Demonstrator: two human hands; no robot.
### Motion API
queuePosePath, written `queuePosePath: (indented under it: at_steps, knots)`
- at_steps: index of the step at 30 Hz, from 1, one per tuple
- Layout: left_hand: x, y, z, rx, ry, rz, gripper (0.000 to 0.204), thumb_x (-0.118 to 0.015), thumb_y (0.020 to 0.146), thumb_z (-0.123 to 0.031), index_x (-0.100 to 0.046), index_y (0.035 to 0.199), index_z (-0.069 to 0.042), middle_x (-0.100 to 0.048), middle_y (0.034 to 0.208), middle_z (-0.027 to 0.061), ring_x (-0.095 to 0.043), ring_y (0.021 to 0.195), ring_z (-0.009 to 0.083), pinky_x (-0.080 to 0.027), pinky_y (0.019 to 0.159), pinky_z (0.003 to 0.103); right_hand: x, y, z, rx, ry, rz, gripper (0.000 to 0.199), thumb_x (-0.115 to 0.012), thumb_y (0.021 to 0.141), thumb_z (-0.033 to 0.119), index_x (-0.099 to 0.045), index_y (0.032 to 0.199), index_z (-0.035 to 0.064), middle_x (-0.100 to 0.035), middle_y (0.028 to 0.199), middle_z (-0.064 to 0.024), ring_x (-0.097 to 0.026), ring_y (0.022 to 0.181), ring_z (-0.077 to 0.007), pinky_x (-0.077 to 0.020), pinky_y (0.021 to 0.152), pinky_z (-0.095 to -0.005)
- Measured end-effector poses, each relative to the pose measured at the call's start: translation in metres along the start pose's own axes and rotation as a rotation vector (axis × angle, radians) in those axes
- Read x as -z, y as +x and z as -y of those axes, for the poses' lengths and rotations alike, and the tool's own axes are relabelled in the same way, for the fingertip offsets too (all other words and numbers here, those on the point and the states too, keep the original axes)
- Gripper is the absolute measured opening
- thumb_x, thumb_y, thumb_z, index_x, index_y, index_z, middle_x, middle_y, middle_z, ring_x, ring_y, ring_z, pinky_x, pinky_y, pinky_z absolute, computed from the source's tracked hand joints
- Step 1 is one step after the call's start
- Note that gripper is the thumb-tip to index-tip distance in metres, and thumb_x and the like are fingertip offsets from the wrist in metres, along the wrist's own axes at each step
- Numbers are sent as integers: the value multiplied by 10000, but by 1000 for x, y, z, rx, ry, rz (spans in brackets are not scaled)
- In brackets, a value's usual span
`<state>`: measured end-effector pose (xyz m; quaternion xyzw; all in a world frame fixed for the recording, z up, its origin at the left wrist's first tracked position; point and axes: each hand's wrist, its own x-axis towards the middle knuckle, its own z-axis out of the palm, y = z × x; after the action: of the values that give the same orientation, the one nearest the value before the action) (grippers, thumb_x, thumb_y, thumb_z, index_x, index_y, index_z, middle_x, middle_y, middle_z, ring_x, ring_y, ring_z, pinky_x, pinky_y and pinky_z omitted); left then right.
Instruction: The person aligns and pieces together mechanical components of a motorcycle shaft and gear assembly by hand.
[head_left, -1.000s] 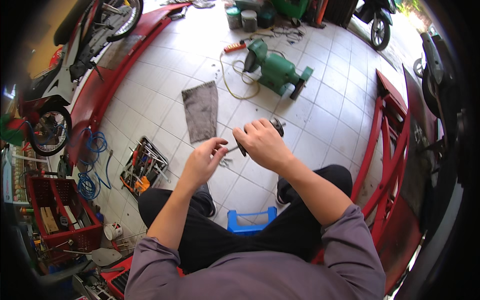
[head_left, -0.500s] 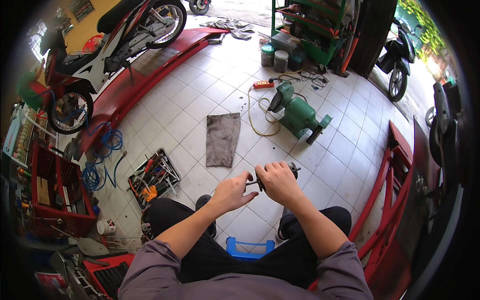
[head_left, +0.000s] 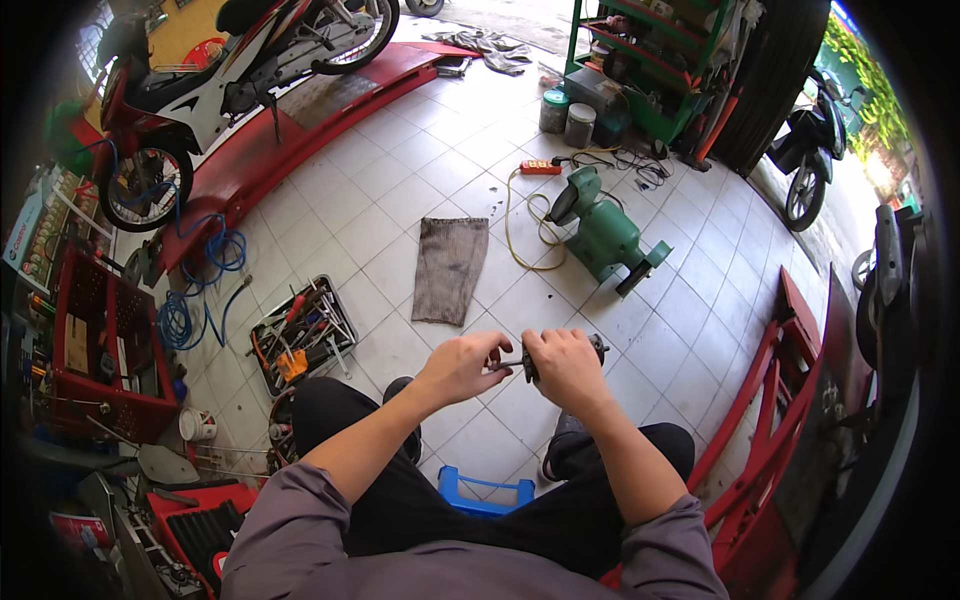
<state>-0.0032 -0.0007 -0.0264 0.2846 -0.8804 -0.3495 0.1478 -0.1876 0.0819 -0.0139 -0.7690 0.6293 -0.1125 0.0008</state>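
Observation:
A dark metal part with a thin shaft (head_left: 512,364) lies crosswise in front of my knees, above the tiles. My right hand (head_left: 568,368) is wrapped over its thicker body from above. The body's ridged round end sticks out to the right of the fingers, and most of the middle is hidden under them. My left hand (head_left: 462,368) is at the shaft's thin left end, its thumb and fingers curled in around it. A grey-brown cloth (head_left: 450,270) lies flat on the floor beyond my hands.
A tray of hand tools (head_left: 305,335) sits at the left, near a coiled blue hose (head_left: 190,320). Ahead right stands a green bench grinder (head_left: 605,235), with an orange power strip (head_left: 540,167). Red lift ramps (head_left: 300,135) flank the floor. Between my legs is a blue stool (head_left: 487,507).
My left fingers have closed in around the shaft's thin end, where they stood wider apart before. The right hand keeps its hold on the body. The whole view has shifted slightly.

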Motion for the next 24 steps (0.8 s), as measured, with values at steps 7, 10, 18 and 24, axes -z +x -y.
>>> queuePosePath:
  at_steps: [7, 10, 18, 24]
  knots:
    - [11, -1, 6, -45, -190, -63, 189, -698, 835, -157, -629, 967, -41, -660, 840, 91, -640, 722, 187, -512, 662, 311, 5, 0, -6, -84, 114, 19, 360, -703, 680, 92, -526, 993, 69, -624, 806, -91, -622, 797, -277, -447, 718, -388]
    - [13, -1, -4, 21, -339, -107, 186, -687, 854, -144, -636, 994, -33, -654, 814, 77, -629, 715, 155, -495, 651, 288, 6, 1, -5, -149, 249, 7, 405, -724, 662, 106, -521, 1011, 62, -637, 839, -110, -626, 822, -294, -448, 716, -396]
    - [16, -6, -3, -64, -438, -232, 258, -728, 824, -139, -629, 1028, -17, -614, 766, 37, -552, 718, 104, -446, 651, 248, 2, 3, 16, -362, 1011, 30, 503, -727, 650, 100, -492, 1090, 29, -638, 845, -162, -640, 773, -321, -505, 717, -369]
    - [12, -2, -7, -236, -609, -461, 204, -662, 852, -33, -648, 1056, -28, -659, 898, 69, -609, 766, 133, -486, 681, 262, -4, 3, 20, -411, 1083, 32, 491, -726, 669, 107, -486, 1092, 36, -608, 823, -122, -601, 740, -230, -492, 713, -335]
